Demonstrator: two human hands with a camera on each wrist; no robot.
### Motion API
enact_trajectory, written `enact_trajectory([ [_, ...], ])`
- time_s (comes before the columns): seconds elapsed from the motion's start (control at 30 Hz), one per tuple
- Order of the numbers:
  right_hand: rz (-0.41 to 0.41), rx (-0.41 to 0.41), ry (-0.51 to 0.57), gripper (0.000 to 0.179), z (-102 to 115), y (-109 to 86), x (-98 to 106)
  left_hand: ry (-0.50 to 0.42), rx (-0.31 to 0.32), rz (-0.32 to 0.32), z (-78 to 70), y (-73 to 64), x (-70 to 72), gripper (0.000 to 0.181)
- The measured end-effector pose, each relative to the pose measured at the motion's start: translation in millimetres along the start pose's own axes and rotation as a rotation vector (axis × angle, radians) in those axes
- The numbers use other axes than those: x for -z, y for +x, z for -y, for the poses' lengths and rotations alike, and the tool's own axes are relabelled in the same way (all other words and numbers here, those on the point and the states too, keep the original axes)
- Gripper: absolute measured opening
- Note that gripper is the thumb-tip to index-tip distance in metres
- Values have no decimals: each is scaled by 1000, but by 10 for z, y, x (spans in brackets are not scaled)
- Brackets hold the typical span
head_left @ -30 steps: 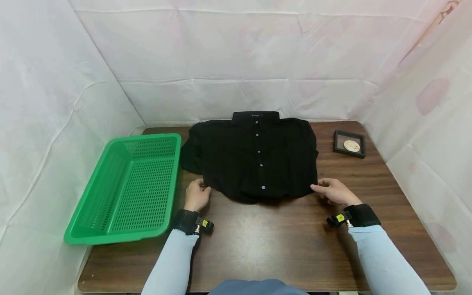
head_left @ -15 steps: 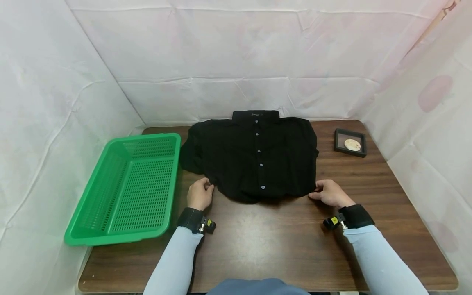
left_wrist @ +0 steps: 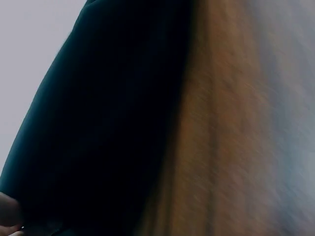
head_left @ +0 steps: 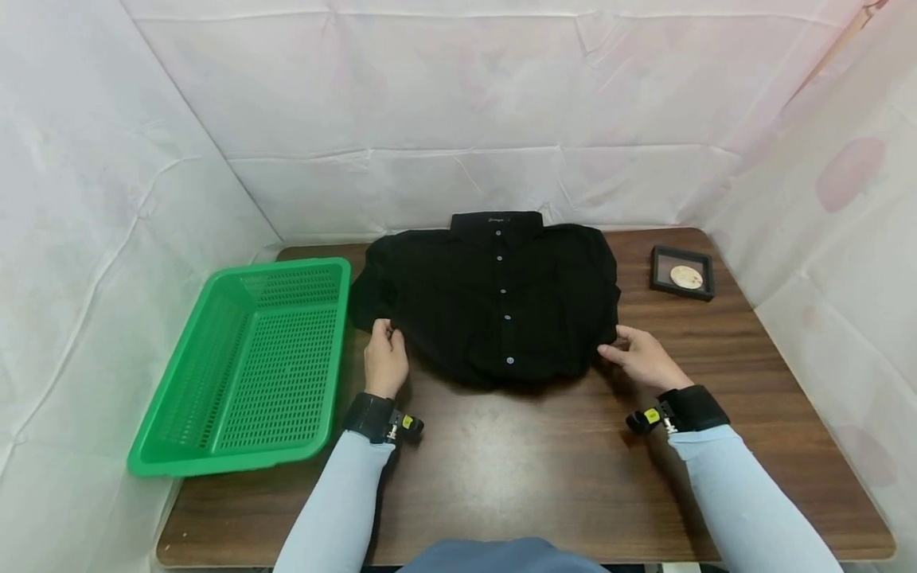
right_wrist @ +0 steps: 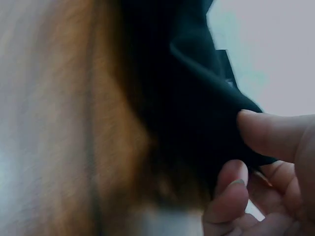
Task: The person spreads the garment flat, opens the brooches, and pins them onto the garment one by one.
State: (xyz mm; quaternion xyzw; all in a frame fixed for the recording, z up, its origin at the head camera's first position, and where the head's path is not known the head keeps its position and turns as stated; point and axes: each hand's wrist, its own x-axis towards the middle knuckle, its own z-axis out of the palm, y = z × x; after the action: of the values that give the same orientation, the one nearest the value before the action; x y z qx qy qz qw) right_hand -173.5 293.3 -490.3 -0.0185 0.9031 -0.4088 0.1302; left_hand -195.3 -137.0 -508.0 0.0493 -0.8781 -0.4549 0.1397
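Observation:
A black button-up shirt (head_left: pixel 458 302) lies front up on the table, collar toward the back wall, with a column of pale buttons down its middle. My left hand (head_left: pixel 385 362) pinches its near left corner. At the near right corner my right hand (head_left: pixel 645 358) pinches the cloth between thumb and fingers. In the right wrist view the thumb of the right hand (right_wrist: pixel 275 162) presses on the dark fabric (right_wrist: pixel 197 108), which rises off the wood there. Only a bit of the left hand (left_wrist: pixel 9 211) shows in the left wrist view, beside the raised cloth (left_wrist: pixel 98 113).
A green plastic basket (head_left: pixel 333 398) with slotted walls stands at the left of the wooden table (head_left: pixel 501 477). A small black frame with a round pale disc (head_left: pixel 682 272) lies at the back right. White sheeting (head_left: pixel 401 95) encloses the back and both sides.
Both hands have moved up and away from the body, the left more so. The shirt's near corners have lifted with them, and its lower edge now curves more.

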Motion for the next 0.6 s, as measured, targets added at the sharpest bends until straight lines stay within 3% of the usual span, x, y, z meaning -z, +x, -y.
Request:
enact_trajectory([
  [0.13,-105,48,46,46,75,35,63,-91,43,-49,-123,39,29,16],
  [0.37,-278,96,90,34,228,165,110,-274,70,-157,-332,160,69,18],
  [0.6,-301,117,207,27,478,247,145,-309,89,-218,-463,307,62,20],
])
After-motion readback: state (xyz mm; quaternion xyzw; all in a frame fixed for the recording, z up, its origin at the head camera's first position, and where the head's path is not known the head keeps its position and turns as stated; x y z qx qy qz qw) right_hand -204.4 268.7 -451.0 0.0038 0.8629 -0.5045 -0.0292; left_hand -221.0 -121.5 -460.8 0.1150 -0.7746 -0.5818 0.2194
